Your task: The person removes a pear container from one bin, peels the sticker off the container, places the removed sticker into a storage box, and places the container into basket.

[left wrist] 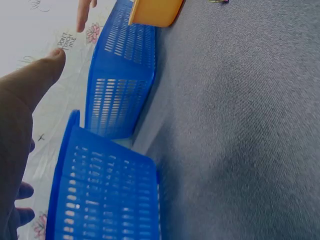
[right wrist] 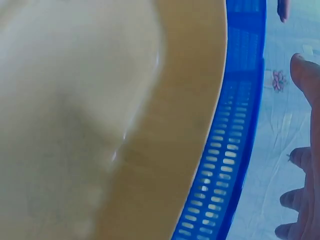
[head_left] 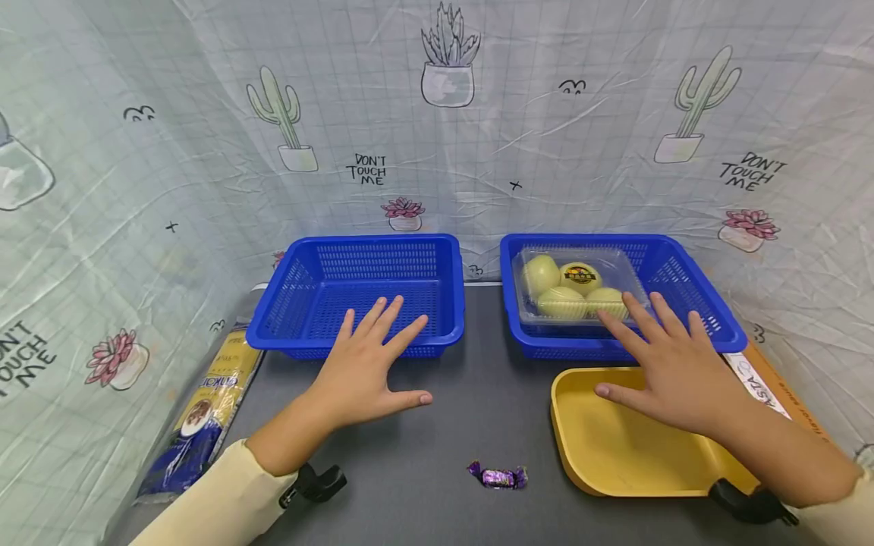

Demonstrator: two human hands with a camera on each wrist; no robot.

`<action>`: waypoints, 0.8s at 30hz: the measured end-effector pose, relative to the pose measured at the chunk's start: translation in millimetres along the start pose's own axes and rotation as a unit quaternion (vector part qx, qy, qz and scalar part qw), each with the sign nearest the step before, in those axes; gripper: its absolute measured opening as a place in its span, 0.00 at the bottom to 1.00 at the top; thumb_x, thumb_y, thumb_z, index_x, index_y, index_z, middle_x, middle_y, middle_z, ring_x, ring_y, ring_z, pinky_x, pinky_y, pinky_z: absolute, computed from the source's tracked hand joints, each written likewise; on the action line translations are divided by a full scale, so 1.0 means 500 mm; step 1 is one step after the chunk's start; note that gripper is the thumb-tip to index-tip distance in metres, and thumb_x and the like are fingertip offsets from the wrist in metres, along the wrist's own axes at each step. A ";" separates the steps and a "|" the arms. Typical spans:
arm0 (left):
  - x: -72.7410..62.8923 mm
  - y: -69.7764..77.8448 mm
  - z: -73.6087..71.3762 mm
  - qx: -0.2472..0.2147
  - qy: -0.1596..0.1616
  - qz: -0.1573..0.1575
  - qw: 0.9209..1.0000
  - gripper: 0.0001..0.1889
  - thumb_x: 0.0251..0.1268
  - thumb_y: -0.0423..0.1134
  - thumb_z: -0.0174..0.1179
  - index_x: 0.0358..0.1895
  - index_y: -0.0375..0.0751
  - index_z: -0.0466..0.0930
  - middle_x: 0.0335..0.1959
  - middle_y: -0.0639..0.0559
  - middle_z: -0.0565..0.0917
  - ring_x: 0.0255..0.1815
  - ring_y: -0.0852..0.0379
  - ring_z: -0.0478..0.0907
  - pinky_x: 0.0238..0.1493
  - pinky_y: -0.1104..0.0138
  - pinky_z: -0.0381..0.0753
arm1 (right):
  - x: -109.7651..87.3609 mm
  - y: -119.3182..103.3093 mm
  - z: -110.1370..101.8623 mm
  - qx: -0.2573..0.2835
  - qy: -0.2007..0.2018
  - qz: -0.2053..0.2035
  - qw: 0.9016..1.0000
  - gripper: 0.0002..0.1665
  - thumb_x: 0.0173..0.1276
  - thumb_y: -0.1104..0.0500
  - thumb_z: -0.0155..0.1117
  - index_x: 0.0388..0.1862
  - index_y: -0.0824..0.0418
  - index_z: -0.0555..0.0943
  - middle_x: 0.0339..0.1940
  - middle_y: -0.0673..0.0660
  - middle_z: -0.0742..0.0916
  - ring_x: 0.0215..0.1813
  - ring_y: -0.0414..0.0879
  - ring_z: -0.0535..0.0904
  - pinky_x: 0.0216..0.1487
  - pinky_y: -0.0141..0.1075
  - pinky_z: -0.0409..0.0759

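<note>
Clear plastic box of pale-green round produce (head_left: 580, 284) lies in right-side blue plastic basket (head_left: 567, 349), long axis seemingly crosswise, ahead of right hand (head_left: 683, 375), nearer than left hand (head_left: 369, 371); both spread, holding nothing.

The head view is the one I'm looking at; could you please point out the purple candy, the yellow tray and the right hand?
Purple candy (head_left: 498, 478): head view, middle of the wrapper.
Yellow tray (head_left: 621, 459): head view, bare inner floor.
Right hand (head_left: 683, 379): head view, back of the hand.
</note>
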State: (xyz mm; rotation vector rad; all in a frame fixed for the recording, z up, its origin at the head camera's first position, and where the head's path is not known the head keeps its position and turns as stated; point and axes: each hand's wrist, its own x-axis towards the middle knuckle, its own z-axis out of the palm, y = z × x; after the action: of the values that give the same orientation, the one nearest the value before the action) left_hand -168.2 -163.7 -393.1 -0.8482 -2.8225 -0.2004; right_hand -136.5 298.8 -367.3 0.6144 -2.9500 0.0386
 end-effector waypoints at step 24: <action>0.077 0.059 0.023 -0.042 0.051 0.010 0.998 0.51 0.64 0.80 0.57 0.85 0.60 0.61 0.85 0.43 0.61 0.85 0.39 0.57 0.80 0.35 0.53 | 0.034 0.071 -0.016 0.069 0.014 -0.009 0.997 0.60 0.67 0.32 0.74 0.89 0.52 0.59 0.86 0.70 0.61 0.81 0.77 0.55 0.76 0.73 0.55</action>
State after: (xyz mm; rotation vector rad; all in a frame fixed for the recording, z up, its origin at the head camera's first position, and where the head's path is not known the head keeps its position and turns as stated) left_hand -184.9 -116.6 -393.5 -0.8576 -2.7270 -0.3517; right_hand -165.2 324.8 -357.1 0.6539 -2.9326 0.2489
